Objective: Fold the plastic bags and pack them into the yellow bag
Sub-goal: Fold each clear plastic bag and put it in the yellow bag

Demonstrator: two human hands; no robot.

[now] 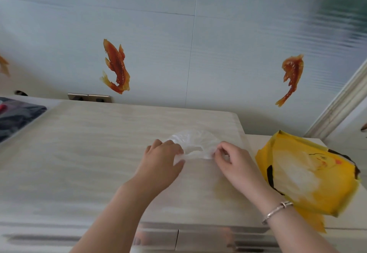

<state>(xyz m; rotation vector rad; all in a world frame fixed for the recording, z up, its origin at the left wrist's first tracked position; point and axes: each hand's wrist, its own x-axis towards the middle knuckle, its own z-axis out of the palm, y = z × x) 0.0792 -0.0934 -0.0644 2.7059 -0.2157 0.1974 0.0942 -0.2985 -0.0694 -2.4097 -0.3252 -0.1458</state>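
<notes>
A thin clear plastic bag (195, 142) lies crumpled on the pale wood-grain tabletop (95, 153), right of centre. My left hand (162, 157) pinches its left end between thumb and fingers. My right hand (230, 157), with a silver bracelet on the wrist, pinches its right end. The bag's near edge is stretched between the two hands. The yellow bag (305, 175), printed with a cartoon face, lies flat on a lower surface to the right of the table, beside my right forearm.
A dark folded cloth (17, 115) lies at the far left. Behind the table a tiled wall carries orange fish stickers (116, 67) and a socket plate (89, 97). Drawer fronts (178, 239) run along the near edge. A door frame (345, 102) rises at right.
</notes>
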